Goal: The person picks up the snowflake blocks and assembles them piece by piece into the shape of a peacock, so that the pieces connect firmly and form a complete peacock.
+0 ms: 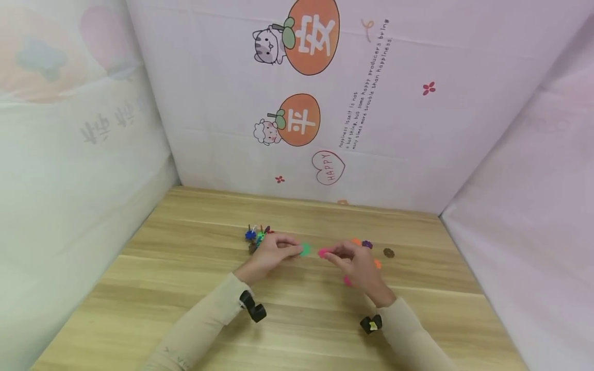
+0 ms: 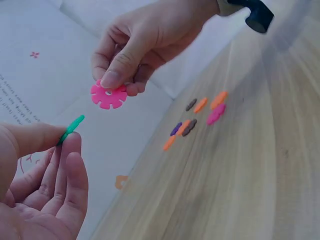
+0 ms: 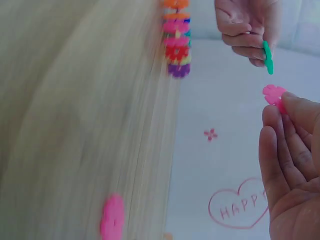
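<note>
Between thumb and forefinger, my left hand [image 1: 271, 256] pinches a green notched plastic disc [image 1: 304, 249], a flower-shaped connecting piece. Facing it, my right hand [image 1: 361, 267] pinches a pink notched disc [image 2: 109, 96] by its edge. In the left wrist view the green disc [image 2: 71, 129] is seen nearly edge-on, while the pink one shows its flat face and centre hole. A small gap separates the two discs. Both hands are held above the wooden table, and the right wrist view shows the pink disc [image 3: 274, 94] just below the green disc [image 3: 268, 57].
A cluster of joined colourful discs [image 1: 251, 235] stands beyond my left hand. Loose orange, purple, brown and pink discs [image 1: 389, 253] lie around my right hand on the wooden table [image 1: 185, 288]. Printed white cloth [image 1: 232, 154] rises behind the table and along both sides.
</note>
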### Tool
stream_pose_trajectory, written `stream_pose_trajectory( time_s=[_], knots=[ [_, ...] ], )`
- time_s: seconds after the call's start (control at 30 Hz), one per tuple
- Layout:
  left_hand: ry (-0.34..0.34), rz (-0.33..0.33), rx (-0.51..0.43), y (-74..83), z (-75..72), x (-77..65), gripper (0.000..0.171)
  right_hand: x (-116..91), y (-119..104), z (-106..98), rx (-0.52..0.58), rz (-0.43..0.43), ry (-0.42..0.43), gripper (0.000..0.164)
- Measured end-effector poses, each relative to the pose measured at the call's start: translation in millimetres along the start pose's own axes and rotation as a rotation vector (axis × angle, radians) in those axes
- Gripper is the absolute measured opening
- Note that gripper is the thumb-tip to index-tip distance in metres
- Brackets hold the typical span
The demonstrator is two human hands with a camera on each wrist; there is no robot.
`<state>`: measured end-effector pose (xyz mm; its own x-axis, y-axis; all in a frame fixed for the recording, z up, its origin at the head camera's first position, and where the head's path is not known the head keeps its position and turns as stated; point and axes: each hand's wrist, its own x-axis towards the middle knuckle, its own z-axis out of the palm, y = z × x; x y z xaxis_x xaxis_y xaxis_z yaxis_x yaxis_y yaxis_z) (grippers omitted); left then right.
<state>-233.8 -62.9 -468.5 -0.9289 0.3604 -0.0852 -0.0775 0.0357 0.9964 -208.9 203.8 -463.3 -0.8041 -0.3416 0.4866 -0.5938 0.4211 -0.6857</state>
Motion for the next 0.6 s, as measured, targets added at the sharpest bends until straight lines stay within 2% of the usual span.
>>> stream_pose_trajectory(
  time_s=[0.1,0.23,0.6],
  knots=[
    [-0.011,-0.025,-0.043,0.3,-3.9,-9.9,0.026,0.9,-4.6,9.2,0.027,-0.028,0.017,0.009],
    [-0.021,-0.042,-0.046,2.3,-2.7,-16.2,0.029,1.6,-8.2,15.9,0.003,-0.056,0.023,0.012],
    [-0.043,-0.049,-0.068,-0.6,-4.9,-18.2,0.030,4.6,-13.9,18.1,0.001,-0.088,-0.024,0.012]
  ],
)
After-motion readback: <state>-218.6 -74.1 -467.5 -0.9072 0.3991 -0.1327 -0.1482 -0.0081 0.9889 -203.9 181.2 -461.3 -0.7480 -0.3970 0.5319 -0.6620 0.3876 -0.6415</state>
